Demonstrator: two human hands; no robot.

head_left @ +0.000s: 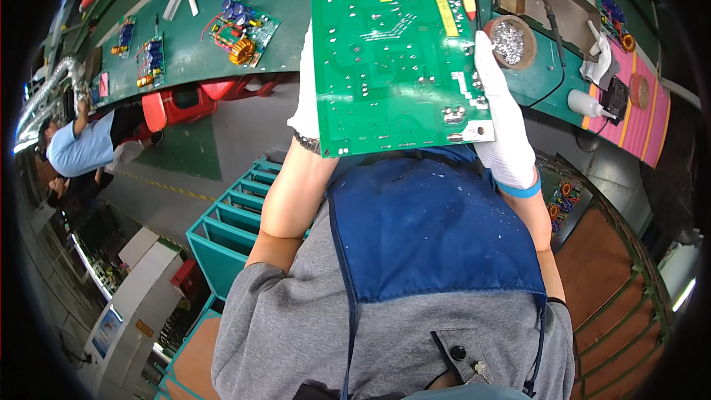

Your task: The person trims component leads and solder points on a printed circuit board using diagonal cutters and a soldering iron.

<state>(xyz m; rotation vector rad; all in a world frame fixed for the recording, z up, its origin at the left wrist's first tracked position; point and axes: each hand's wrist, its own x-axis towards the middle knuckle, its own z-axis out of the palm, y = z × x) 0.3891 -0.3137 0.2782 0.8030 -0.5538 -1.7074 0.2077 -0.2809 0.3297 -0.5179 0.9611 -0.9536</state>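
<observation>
Green circuit board [396,59], two-handed hold.
In the head view, I have the blue apron [437,230] nearest; beyond it, my left hand [304,96] and right hand [503,115] grip the board's opposite side edges, fingers partly hidden. Farther off, a bowl [531,46] of silvery bits [508,41] rests on the green bench [185,37].

Bright light — pale glare on the green board [400,63] — curved, dark-cornered rim, perhaps blurry far left.
</observation>
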